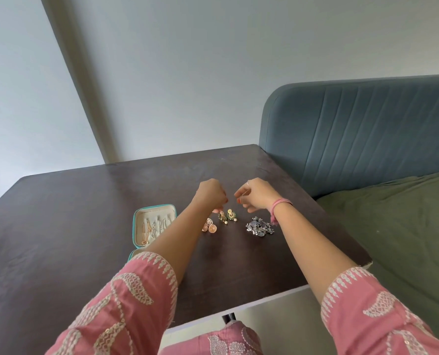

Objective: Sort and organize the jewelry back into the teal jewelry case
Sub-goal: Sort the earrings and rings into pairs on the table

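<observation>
A dark table point(85, 213) holds the teal jewelry case point(153, 224) on the left, lid open, with chains inside. The left hand point(211, 194) has its fingers curled down, touching the green and gold earrings point(226, 216) – I cannot tell if it pinches them. The right hand point(255, 196) hangs loose just beside it, holding nothing. Rose gold earrings point(210, 226) lie nearer, and silver jewelry point(260, 226) sits to the right.

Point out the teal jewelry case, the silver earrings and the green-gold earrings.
teal jewelry case point(139, 214): head view, left rim.
silver earrings point(259, 226): head view, middle of the cluster.
green-gold earrings point(230, 215): head view, right earring's body.
</observation>
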A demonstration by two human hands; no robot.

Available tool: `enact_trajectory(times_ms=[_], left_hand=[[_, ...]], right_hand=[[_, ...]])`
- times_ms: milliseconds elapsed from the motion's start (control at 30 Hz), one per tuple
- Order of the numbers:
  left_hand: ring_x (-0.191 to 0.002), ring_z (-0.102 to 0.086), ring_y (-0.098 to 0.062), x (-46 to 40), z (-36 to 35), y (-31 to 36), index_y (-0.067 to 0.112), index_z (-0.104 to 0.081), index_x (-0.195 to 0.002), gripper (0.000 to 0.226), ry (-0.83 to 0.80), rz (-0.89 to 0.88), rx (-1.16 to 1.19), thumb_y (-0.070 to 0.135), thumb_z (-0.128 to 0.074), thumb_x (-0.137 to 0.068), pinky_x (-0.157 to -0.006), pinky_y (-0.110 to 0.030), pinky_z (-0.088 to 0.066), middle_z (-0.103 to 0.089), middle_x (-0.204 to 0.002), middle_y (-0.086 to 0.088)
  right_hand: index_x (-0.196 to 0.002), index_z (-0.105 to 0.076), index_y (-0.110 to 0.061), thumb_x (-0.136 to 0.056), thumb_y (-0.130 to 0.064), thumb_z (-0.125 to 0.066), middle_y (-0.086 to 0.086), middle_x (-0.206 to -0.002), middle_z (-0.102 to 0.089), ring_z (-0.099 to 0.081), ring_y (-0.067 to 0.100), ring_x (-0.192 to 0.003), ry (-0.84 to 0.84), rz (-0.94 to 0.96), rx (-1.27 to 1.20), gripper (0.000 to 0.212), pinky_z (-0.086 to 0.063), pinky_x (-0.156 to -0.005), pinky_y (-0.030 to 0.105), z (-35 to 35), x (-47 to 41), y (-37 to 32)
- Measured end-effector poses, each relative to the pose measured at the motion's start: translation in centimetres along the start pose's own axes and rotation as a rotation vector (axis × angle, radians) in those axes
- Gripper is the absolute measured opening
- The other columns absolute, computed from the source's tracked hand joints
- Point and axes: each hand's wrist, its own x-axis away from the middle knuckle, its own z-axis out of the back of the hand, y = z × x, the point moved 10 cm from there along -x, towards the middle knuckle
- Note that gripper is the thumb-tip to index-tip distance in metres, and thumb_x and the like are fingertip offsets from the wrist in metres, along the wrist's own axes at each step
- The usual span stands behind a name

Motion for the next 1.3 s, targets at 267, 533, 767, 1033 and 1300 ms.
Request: enact_trajectory(times_ms=[267,533,767,1033,1300], left_hand=[[-0.062,-0.066,-0.025,3.2,-2.8,3.0,0.012,-0.065,-0.092,0.017,0.008,-0.113,0.124,0.007,-0.051,-0.084,-0.058,-0.023,-0.056,-0.070,-0.078,-0.011],[-0.096,-0.063,-0.020,6.6,-8.3,0.4,0.012,-0.053,-0.118,0.032,0.076,-0.088,0.204,0.013,-0.053,-0.085,-0.081,-0.028,-0.048,-0.070,-0.088,-0.004],[-0.100,-0.056,-0.016,8.9,-8.9,-0.4,0.005,-0.060,-0.105,0.019,0.211,-0.196,0.124,0.009,-0.050,-0.089,-0.086,-0.023,-0.042,-0.059,-0.089,0.004],[-0.093,-0.058,-0.011,8.9,-9.5,-0.2,0.019,-0.060,-0.109,0.020,0.220,-0.167,0.088,0.025,-0.053,-0.091,-0.084,-0.027,-0.046,-0.061,-0.101,0.006],[-0.092,-0.060,-0.008,9.2,-9.5,0.6,0.021,-0.058,-0.104,0.017,0.258,-0.175,0.051,0.030,-0.052,-0.092,-0.073,-0.025,-0.045,-0.060,-0.110,0.012]], right_hand=[[-0.089,-0.073,-0.022,-0.087,-0.015,-0.066,0.002,-0.079,-0.073,-0.066,0.013,-0.070,0.224,0.099,-0.156,0.010,-0.045,-0.063,0.018,2.9,2.6,3.0],[-0.094,-0.074,-0.025,-0.088,-0.017,-0.066,-0.012,-0.085,-0.070,-0.061,0.000,-0.074,0.364,0.108,-0.370,0.012,-0.045,-0.069,0.017,2.4,7.1,8.0],[-0.095,-0.074,-0.022,-0.087,-0.015,-0.067,-0.013,-0.091,-0.068,-0.061,-0.005,-0.080,0.455,0.140,-0.276,0.013,-0.042,-0.069,0.002,1.7,10.5,9.2],[-0.103,-0.073,-0.020,-0.088,-0.017,-0.067,-0.006,-0.091,-0.059,-0.057,0.002,-0.071,0.400,0.198,-0.027,0.016,-0.039,-0.066,0.002,0.8,9.8,7.7],[-0.103,-0.071,-0.024,-0.093,-0.033,-0.058,-0.007,-0.102,-0.056,-0.056,0.012,-0.084,0.366,0.125,0.147,0.019,-0.047,-0.070,0.029,0.5,9.0,7.7]])
